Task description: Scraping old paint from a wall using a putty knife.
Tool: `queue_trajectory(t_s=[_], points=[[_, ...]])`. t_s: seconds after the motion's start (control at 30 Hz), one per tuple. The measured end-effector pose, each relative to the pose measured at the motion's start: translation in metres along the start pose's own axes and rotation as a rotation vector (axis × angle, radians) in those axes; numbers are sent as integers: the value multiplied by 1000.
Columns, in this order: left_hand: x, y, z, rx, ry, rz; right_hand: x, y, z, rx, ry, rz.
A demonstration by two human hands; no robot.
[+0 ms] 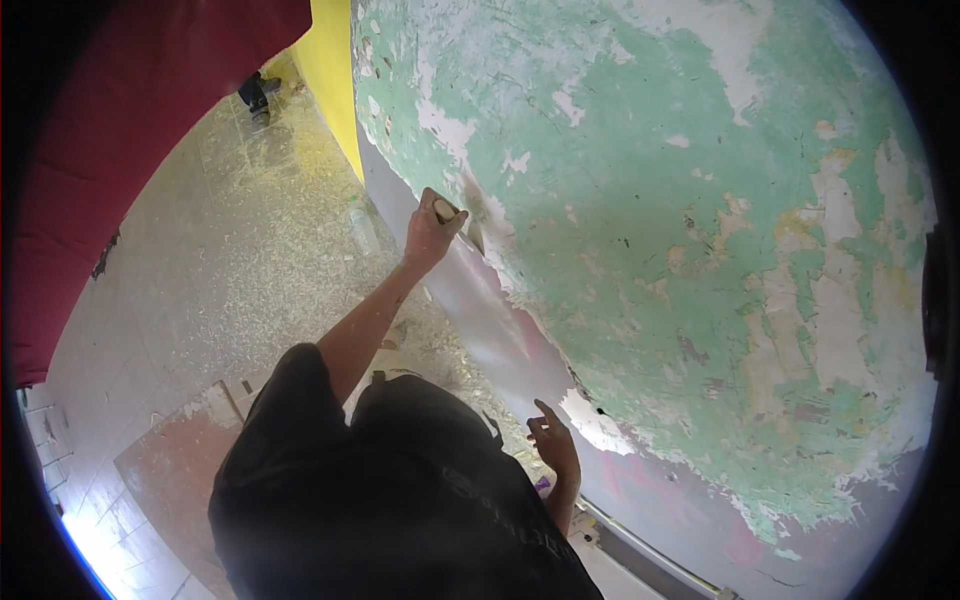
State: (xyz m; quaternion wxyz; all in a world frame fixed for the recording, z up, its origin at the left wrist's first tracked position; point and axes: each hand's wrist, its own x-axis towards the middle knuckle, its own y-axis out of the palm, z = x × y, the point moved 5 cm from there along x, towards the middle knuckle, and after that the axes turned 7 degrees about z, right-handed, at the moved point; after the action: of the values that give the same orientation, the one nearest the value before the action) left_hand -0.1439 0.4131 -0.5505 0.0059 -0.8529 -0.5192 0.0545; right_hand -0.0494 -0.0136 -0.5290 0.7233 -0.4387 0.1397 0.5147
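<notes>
My left hand [430, 238], arm stretched forward, is closed around the pale handle of a scraper [445, 211]. Its blade lies against the wall [620, 200], at the edge between patchy green old paint and the smoother grey-pink surface below. Whitish bare patches break up the green along that edge. Lower and nearer my body, my right hand [554, 445] is empty beside the wall, index finger extended and the others loosely bent. A ragged white patch [595, 422] of wall is just to its right.
Paint flakes cover the floor [285, 215]. A clear plastic bottle [362, 231] is near the wall's foot. Farther off is a person's shoe [260, 117]. Red cloth [130, 130] fills the upper left; a brownish board [180, 460] lies at lower left. A pale pipe [660, 555] runs low along the wall.
</notes>
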Motion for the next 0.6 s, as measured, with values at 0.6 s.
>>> queue_trajectory(t_s=[0.6], points=[[-12, 7, -27, 230, 282, 2, -12, -4, -22, 23, 20, -11]])
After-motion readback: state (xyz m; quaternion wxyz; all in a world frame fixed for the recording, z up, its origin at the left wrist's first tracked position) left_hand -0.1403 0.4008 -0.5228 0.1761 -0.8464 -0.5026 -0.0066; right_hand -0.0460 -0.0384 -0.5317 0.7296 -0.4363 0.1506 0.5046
